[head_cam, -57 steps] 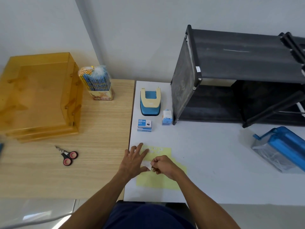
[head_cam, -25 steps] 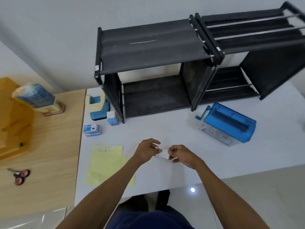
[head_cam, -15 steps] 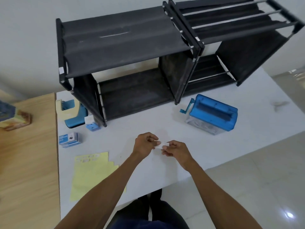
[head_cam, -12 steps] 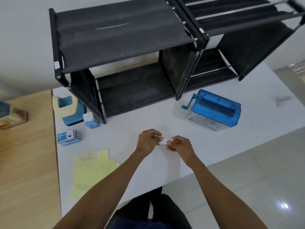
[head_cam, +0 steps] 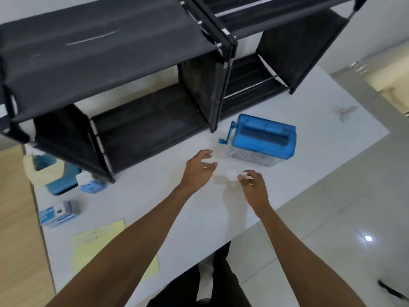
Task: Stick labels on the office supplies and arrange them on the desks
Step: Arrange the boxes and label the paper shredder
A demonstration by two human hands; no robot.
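— White label (head_cam: 231, 174), head view: where is it?
— Pinched at its right edge between the thumb and fingertips of the right hand (head_cam: 254, 187), over the white desk (head_cam: 199, 218). It is just in front of the blue hand-crank shredder (head_cam: 263, 138) and does not touch it.
— Left hand (head_cam: 198, 169)?
— Fingers loosely spread, holding nothing. It is just left of the label, apart from it.
— Other items?
— Yellow label sheet (head_cam: 97, 247) lies flat near the desk's front edge, partly hidden by the left forearm. Binder-clip box (head_cam: 57, 212) and hole punch (head_cam: 44, 173) sit at the desk's left end. Black fabric shelf rack (head_cam: 99, 52) stands along the back. Picture somewhat blurred.
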